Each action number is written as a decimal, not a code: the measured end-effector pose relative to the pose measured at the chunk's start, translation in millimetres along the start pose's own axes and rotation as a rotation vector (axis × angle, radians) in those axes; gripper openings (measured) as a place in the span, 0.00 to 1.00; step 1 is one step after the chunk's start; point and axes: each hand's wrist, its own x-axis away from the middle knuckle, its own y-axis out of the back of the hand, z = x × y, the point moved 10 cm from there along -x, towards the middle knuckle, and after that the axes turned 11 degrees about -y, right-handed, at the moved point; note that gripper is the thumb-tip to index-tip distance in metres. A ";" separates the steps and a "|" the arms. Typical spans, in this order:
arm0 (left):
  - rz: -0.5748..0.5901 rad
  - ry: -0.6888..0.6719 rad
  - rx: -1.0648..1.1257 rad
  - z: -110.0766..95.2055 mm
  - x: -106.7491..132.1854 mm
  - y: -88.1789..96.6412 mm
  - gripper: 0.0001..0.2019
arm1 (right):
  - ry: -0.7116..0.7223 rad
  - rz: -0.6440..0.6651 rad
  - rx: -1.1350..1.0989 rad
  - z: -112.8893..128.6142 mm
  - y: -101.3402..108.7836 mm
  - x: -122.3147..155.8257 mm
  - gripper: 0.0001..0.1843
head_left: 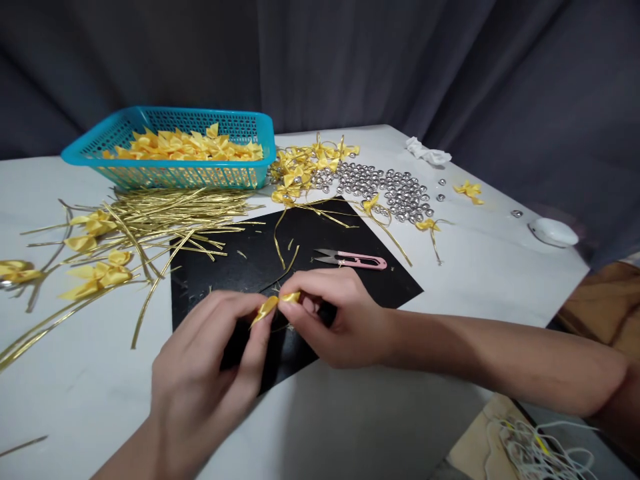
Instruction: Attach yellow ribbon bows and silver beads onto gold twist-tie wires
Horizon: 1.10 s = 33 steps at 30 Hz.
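Both of my hands pinch a small yellow ribbon bow [274, 304] over a black mat [350, 233] near the table's front. My left hand [205, 373] grips the bow's left loop between thumb and fingers. My right hand [333, 320] pinches the right end, fingers curled. A thin gold wire tie [285, 267] runs up from the bow across the mat. Pink thread snips [353, 259] lie on the mat just beyond my right hand.
A blue basket [165, 175] of yellow bows stands at the back left. Loose gold wire ties [165, 217] and finished bows [97, 273] spread to the left. Silver beads [395, 190] and wired bows [305, 167] lie behind the mat. A white dish [553, 232] sits far right.
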 end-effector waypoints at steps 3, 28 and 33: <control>-0.036 -0.002 -0.015 -1.2 -0.2 5.0 0.06 | -0.204 0.147 -0.185 -12.5 -8.1 -4.1 0.12; 0.144 -0.283 -0.050 -24.5 -1.9 -16.4 0.09 | -0.959 0.303 -1.090 -54.5 -41.4 17.4 0.06; 0.038 -0.136 -0.022 -9.9 -0.9 -6.4 0.08 | -0.708 0.264 -0.839 -49.2 -33.5 3.5 0.10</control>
